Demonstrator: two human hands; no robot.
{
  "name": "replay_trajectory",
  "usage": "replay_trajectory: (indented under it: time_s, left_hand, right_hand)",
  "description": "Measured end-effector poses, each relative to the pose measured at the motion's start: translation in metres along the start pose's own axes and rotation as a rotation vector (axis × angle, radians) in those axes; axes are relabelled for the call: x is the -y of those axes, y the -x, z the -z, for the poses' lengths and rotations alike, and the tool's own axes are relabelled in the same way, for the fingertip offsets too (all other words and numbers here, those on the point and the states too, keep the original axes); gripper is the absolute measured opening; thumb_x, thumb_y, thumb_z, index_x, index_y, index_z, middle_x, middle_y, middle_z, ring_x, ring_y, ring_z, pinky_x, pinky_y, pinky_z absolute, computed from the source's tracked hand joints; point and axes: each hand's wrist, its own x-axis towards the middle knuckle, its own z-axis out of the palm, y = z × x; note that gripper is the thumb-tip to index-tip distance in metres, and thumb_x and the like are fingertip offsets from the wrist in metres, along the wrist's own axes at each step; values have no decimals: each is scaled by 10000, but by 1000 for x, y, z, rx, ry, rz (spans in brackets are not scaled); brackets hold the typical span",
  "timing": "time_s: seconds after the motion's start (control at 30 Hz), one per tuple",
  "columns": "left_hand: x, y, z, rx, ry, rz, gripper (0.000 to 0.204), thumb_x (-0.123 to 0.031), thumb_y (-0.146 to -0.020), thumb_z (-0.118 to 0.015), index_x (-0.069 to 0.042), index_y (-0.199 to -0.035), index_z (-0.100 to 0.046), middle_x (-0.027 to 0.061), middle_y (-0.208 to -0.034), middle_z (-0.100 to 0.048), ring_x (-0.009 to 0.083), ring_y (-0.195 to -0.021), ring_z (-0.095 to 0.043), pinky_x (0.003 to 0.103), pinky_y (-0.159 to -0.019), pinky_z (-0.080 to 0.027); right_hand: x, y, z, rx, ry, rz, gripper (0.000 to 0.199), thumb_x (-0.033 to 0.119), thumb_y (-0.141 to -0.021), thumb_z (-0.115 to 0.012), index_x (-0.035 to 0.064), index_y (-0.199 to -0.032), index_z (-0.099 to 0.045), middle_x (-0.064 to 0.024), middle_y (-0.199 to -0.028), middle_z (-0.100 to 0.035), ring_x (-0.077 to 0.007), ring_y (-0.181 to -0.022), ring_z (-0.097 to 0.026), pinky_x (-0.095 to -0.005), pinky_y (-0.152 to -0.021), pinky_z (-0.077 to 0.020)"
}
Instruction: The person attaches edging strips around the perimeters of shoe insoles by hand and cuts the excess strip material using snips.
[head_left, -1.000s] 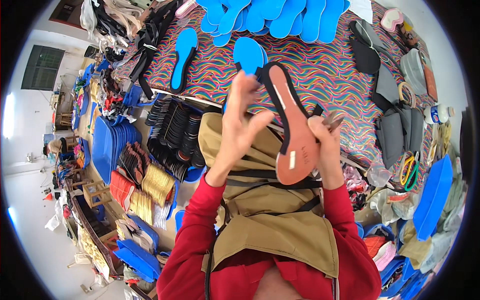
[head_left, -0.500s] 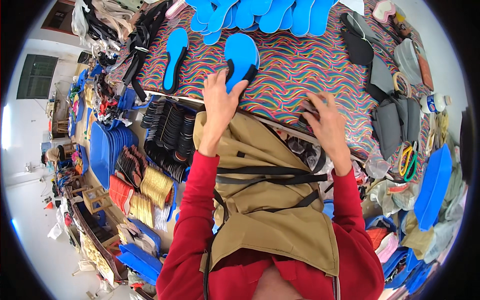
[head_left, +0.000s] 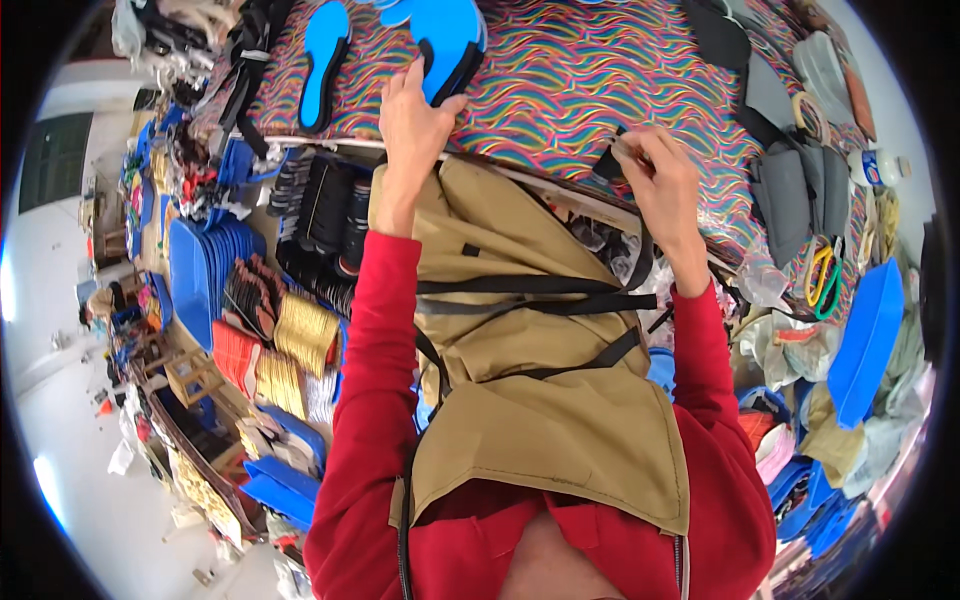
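A blue, foot-shaped insole with a black border strip [head_left: 450,35] lay on a table with a multicoloured wave-patterned cover [head_left: 560,90], beyond the person's left hand [head_left: 415,125]; a similar layer seemed to show beneath it. To its left, apart, lay a second blue insole, narrower and also edged in black [head_left: 325,30].

The likeliest trouble, as judged, was the bordered insole being knocked askew, should the left thumb or fingers drag against its edge. A small, flat, dark piece [head_left: 606,168] by the right hand [head_left: 660,175] was near the table's front edge; a careless sweep could tip it off. Loose black straps on the tan cloth apron [head_left: 540,430] could also snag a red sleeve [head_left: 380,320].

Both forearms reached up from the lower edge, well apart. The left was nearly straight, palm down, its thumb and fingers spread apart about the insole's near end. The right leaned slightly inward, its wrist just over the table's edge, its fingers curled and their tips gathered at the dark piece; whether they pinched it or only touched it could not be told.
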Motion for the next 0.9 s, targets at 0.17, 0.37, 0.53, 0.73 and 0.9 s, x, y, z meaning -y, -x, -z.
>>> replay_trajectory:
  time_s: [0.17, 0.37, 0.53, 0.73, 0.9]
  left_hand:
    - [10, 17, 38, -204, 18, -140, 561, -237, -760, -800, 10, -1226, -608, 186, -1092, -634, 301, -964, -611, 373, -835, -487]
    - [15, 85, 110, -168, 687, 368, 253, -42, -856, -692, 58, -1088, -671, 77, -946, -680, 115, -851, -636, 250, -765, -508]
    - [20, 146, 149, -94, 802, 544, 224, -81, -910, -610, 68, -1065, -672, 90, -885, -692, 117, -761, -625, 237, -698, -479]
    - [15, 209, 153, 366, 1120, 863, 352, -284, -975, -550, 48, -1017, -661, 119, -872, -697, 185, -756, -658, 290, -721, -510]
    - [12, 205, 109, 178, 1850, 1065, 420, -336, -1022, -462, 26, -1215, -554, 104, -998, -672, 194, -869, -629, 346, -832, -491]
  right_hand:
    - [63, 38, -26, 364, -408, 42, 115, 10, -769, -682, 25, -880, -656, -108, -796, -630, -250, -682, -620, -334, -607, -481]
    - [74, 76, -121, 732, -282, 264, 233, 155, -774, -716, 30, -966, -676, -151, -863, -663, -338, -789, -644, -419, -673, -502]
    - [84, 78, -137, 890, -46, 389, 222, 178, -781, -700, -15, -877, -647, -185, -834, -657, -388, -777, -619, -445, -681, -494]
    - [105, 49, -116, 887, -756, -210, 240, 182, -873, -667, -51, -901, -614, -91, -711, -610, -154, -656, -547, -344, -607, -433]
    - [136, 30, -65, 981, -706, -120, 194, 166, -868, -705, -15, -894, -640, 46, -666, -479, -30, -604, -372, -231, -525, -307]
